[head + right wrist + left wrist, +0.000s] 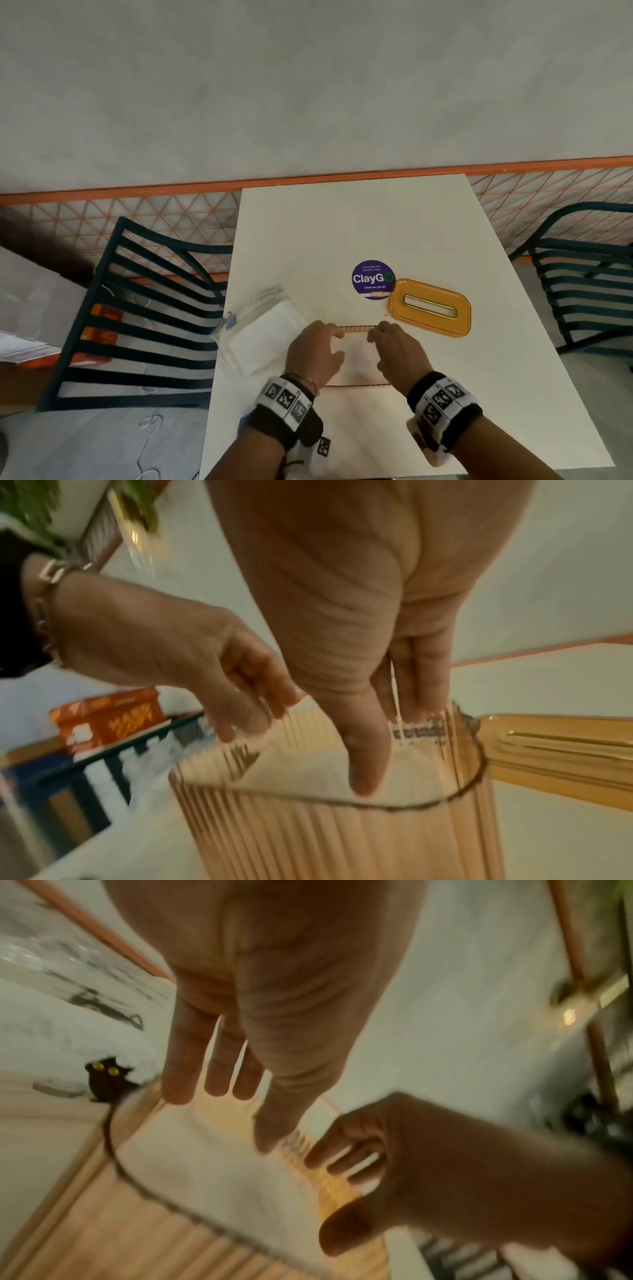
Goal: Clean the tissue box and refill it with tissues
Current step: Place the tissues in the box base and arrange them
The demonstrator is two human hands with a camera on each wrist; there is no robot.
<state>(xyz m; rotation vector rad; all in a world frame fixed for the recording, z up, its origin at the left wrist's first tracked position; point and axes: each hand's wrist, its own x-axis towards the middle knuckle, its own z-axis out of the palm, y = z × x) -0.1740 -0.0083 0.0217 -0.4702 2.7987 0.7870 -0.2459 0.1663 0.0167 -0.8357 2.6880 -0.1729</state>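
A clear ribbed tissue box [356, 359] stands open-topped on the white table [342, 222], and both hands reach into it. My left hand [318, 346] has its fingers [215, 1080] stretched down onto the white tissues [205, 1164] at the box's left end. My right hand [394, 346] points straight fingers [366, 764] into the right end, against the far wall. The orange lid [397, 308] with its slot lies flat to the right of the box. A clear plastic pack of white tissues [263, 329] lies to the left.
A purple round ClayGo sticker [371, 279] is stuck on the table behind the lid. Dark slatted chairs stand at the left [137, 308] and right [582, 274]. An orange carton [109, 718] sits beyond the left chair. The wall runs behind the table.
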